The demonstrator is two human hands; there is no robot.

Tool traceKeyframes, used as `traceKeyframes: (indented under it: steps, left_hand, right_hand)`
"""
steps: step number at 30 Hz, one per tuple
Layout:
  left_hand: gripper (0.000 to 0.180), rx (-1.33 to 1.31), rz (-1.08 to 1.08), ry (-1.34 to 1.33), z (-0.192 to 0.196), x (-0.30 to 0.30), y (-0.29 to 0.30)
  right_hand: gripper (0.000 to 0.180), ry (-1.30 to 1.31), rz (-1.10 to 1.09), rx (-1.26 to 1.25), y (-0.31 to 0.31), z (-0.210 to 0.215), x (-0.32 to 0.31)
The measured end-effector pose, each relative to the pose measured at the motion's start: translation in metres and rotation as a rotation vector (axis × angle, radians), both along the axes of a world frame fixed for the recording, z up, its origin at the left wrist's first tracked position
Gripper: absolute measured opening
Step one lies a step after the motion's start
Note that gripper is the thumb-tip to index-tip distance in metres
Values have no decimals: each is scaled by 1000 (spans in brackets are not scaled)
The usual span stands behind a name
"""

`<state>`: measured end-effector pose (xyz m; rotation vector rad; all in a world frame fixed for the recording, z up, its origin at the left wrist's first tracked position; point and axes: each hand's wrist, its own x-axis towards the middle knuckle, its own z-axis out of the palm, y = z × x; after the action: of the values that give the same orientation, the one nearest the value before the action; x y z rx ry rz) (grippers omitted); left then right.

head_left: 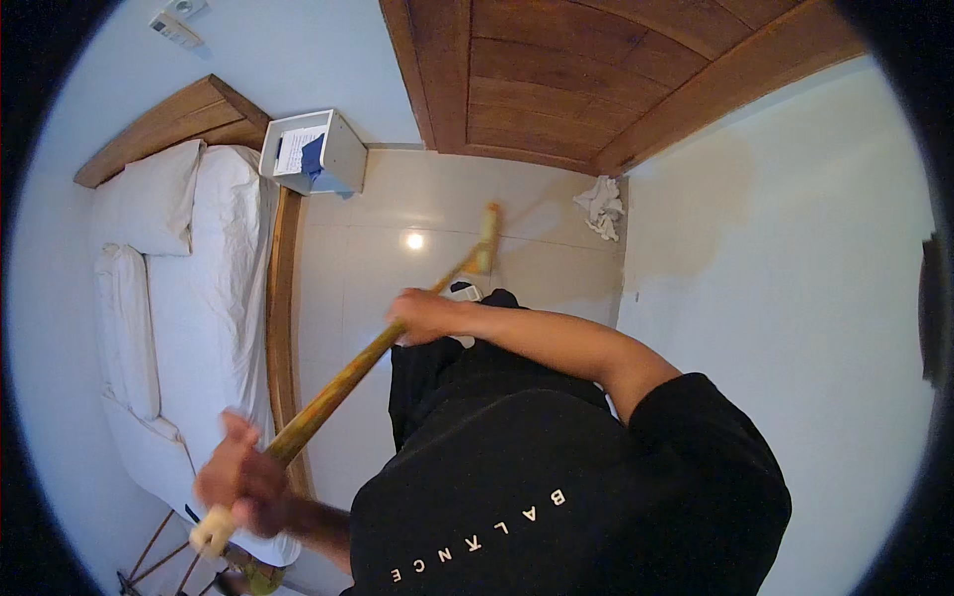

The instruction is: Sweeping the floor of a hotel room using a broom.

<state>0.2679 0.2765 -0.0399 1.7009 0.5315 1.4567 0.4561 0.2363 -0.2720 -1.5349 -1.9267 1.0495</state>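
Note:
A long-handled floor tool (343,382) with a mottled yellow-brown shaft runs slantwise from near left to far right. Its yellowish head (487,238) rests on or just above the pale tiles; motion blur hides whether it is a broom or a mop. My right hand (425,316) is wrapped round the middle of the shaft. Closer to the upper end, my left hand (243,477) is closed on the shaft, somewhat blurred, with a finger sticking up. A cream end piece (212,531) shows just past it.
On the left stands a wood-framed bed (234,258) with white bedding. A white bedside cabinet (343,154) holding papers and blue cloth is beside its headboard. Brown wooden panelling (542,89) rises at the back. White crumpled cloth (601,207) lies by the right wall (765,298).

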Motion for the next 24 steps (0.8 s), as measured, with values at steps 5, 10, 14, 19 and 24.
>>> traceKeyframes:
  steps: [5, 10, 14, 19, 24]
  left_hand:
    - [24, -389, -533, 82, -59, 14, -21]
    - [24, -403, -328, -32, -50, -66, -29]
    - [36, -39, -99, 82, 1, -157, -41]
    - [35, 176, -150, 134, 32, -201, -85]
    - [45, 179, -129, 205, 17, -210, -99]
  right_hand:
    - [12, -146, -145, -199, -78, -32, 46]
    - [14, -236, -73, -126, -65, -17, -12]
    - [13, -217, -35, 75, -19, 12, -110]
    - [14, 100, -14, 336, 2, 26, -191]
    - [17, 46, 32, 286, -35, -3, -210]
